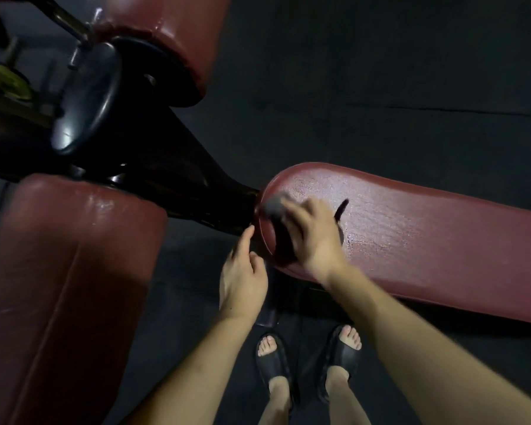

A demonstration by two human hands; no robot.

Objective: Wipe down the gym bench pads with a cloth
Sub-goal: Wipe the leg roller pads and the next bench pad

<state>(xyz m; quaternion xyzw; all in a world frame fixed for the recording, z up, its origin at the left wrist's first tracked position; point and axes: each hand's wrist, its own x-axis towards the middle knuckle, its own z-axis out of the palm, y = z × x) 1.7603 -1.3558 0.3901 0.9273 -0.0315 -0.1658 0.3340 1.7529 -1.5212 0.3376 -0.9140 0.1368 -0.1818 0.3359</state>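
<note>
Maroon bench pad, rounded end, under wipe.
Right hand presses grey cloth flat against pad end, fingers gripping cloth; left hand loosely open, empty, beside pad edge.

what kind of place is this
Most likely a gym. Red padded bench being wiped by the right hand with a cloth, more red pads, a black weight plate, and dark rubber-like floor.
</note>
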